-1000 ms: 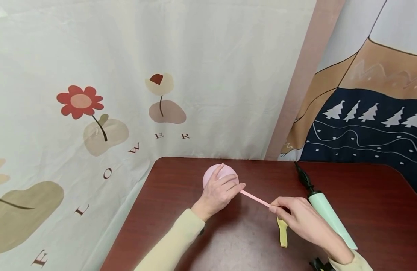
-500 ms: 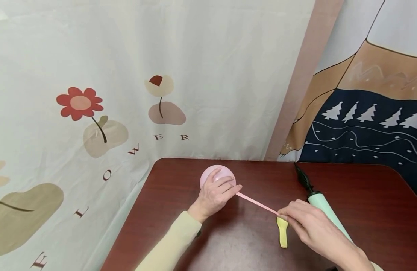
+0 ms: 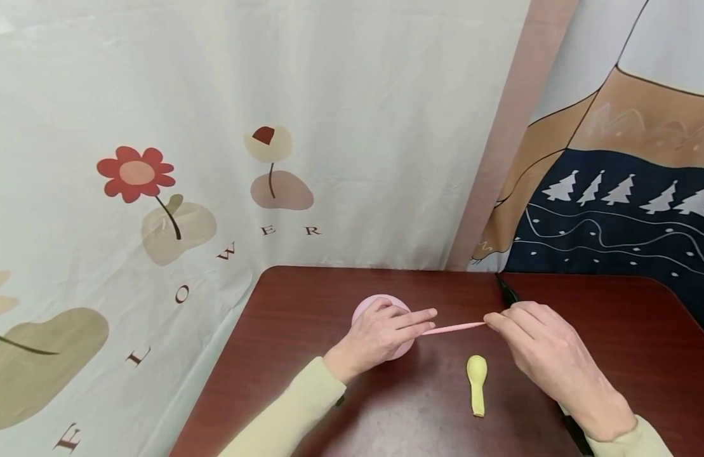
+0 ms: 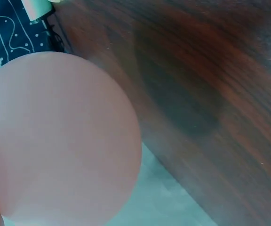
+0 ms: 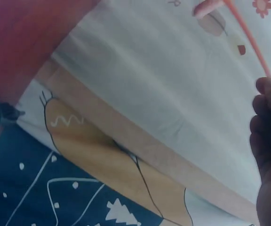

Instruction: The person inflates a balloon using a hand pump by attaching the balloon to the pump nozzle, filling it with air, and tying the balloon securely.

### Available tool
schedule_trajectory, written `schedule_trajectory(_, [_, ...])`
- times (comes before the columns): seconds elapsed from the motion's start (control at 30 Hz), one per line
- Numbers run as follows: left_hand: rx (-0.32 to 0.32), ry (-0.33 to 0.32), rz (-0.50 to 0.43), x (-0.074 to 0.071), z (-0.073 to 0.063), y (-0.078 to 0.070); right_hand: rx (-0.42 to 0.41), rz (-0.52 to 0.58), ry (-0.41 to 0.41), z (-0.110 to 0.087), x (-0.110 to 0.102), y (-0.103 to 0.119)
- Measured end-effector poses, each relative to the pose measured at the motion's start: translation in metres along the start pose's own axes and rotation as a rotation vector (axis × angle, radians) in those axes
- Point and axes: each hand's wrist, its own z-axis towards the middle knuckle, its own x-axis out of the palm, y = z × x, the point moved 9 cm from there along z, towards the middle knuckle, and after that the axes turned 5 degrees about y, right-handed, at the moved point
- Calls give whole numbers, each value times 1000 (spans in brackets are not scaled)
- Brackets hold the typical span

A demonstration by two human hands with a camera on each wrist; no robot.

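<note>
Head view: left grip (image 3: 377,333) cups a round pink balloon (image 3: 363,308), right grip (image 3: 548,352) pinches its thin neck (image 3: 454,328)

Pink balloon neck (image 3: 457,327) btwn L hand (image 3: 380,333) & R hand (image 3: 551,355) bars crossing; gap below it, then yellow balloon (image 3: 477,384). Room on tbl (image 3: 409,412) btwn L sleeve (image 3: 289,406) & yellow balloon. Pump (image 3: 506,291), part hidden by R hand, obstructs; curtain (image 3: 386,158) closes far edge.

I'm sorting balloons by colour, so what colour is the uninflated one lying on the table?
Pale yellow; the uninflated balloon shows best in the head view.
</note>
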Motion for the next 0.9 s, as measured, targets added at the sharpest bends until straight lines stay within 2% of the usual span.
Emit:
schedule_trajectory(0.2, [3,52,-60,4,4,-9,-38,-30,-127,8,-6,-3])
schedule_trajectory(0.3, [-9,53,-105,3,6,-14,-44,-26,-172,11,-4,-5])
schedule_trajectory(0.5, [33,40,-175,-7,14,-30,87,69,-156,17,15,-23])
schedule_trajectory(0.6, [62,52,-184,-10,18,-36,140,149,-182,19,26,-29])
schedule_trajectory(0.7, [73,50,-198,-14,21,-39,179,218,-202,22,36,-33])
schedule_trajectory(0.9, [78,32,-233,-20,27,-38,300,351,-160,23,62,-42])
